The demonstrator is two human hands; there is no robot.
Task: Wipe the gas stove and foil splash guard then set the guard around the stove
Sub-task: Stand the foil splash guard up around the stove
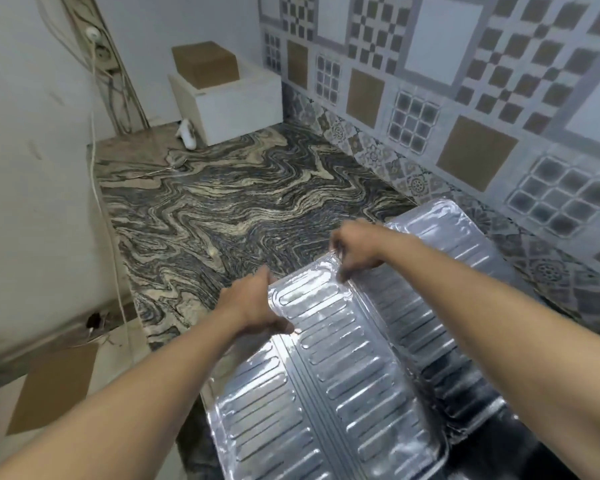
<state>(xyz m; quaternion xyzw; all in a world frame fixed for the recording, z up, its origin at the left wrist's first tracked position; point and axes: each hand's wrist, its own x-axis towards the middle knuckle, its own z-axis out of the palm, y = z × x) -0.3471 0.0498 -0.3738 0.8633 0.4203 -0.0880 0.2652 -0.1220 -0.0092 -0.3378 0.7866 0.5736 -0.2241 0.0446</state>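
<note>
1. The foil splash guard stands folded in ribbed panels at the near right of the marbled bench, its far panel close to the tiled wall.
2. The left hand grips the top left edge of the near panel, thumb on the inner face.
3. The right hand pinches the top of the fold between two panels, fingers closed on the foil.
4. A white box with a brown box on top sits in the far corner.
5. A dark surface shows under the guard at lower right; I cannot tell what it is.
</note>
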